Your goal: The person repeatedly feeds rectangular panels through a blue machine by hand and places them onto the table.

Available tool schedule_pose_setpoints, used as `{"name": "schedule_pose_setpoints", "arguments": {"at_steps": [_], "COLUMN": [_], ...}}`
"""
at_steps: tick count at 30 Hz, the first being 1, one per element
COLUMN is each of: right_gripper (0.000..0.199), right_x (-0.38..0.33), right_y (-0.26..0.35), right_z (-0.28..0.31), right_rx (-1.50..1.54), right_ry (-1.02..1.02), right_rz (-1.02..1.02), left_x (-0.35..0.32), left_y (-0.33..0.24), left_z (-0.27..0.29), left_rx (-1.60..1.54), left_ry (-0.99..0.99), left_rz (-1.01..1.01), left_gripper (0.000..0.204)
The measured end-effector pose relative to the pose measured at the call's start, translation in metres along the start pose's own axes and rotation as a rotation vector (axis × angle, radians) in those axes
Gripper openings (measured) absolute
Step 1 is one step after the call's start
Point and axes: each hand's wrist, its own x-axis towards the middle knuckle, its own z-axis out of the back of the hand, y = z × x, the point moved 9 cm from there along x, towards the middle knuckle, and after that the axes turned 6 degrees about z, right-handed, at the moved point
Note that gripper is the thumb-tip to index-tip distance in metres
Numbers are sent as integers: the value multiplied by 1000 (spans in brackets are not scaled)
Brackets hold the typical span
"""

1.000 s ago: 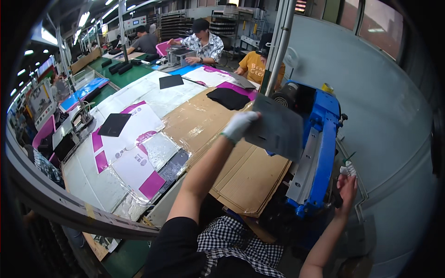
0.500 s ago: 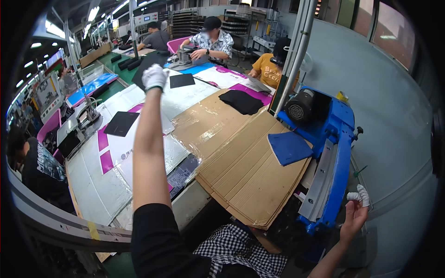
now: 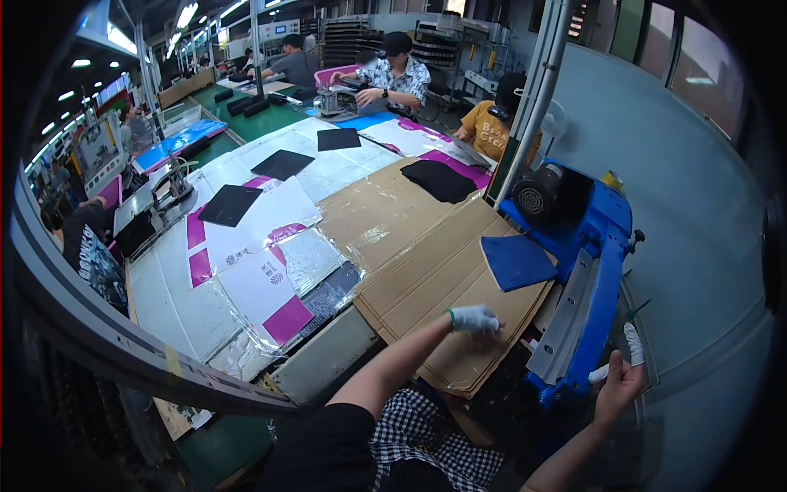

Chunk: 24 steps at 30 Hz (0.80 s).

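Note:
My left hand [image 3: 475, 318], in a white glove with a green cuff, hangs over the near right part of the brown cardboard [image 3: 430, 283]; its fingers are blurred. Beside the blue machine [image 3: 602, 279], my right hand [image 3: 619, 387] has its fingers apart and holds nothing; white wraps cover some of its fingertips. A blue folded piece [image 3: 518, 262] lies on the cardboard near the machine. Further off are a folded black cloth [image 3: 438, 180] and three flat dark sheets: a near one [image 3: 230, 205], a middle one [image 3: 282, 165] and a far one [image 3: 338, 139].
Across the table a person in a patterned shirt [image 3: 402, 78] works at a small press [image 3: 338, 100]. Another in a yellow shirt [image 3: 488, 127] sits at the far right. A metal post [image 3: 537, 98] rises beside the machine. A curved grey rail [image 3: 106, 316] crosses the left side.
My left hand has come back from the far table to the cardboard, letting go of a dark sheet, which now lies flat between two others. My right hand has shifted slightly, its fingers more spread.

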Motion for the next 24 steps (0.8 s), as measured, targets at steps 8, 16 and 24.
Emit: {"name": "schedule_pose_setpoints", "arguments": {"at_steps": [8, 16, 24], "right_gripper": [43, 44, 43], "right_x": [0, 2, 6], "right_y": [-8, 1, 9], "right_z": [12, 9, 8], "right_rx": [-98, -111, -149], "right_ry": [5, 40, -24], "right_rz": [93, 178, 238], "left_x": [-29, -33, -27], "left_y": [13, 4, 9], "left_z": [5, 0, 12], "left_rx": [79, 75, 4], "left_ry": [-760, -715, -782], "left_rz": [-265, -219, -255], "left_gripper": [35, 34, 38]}}
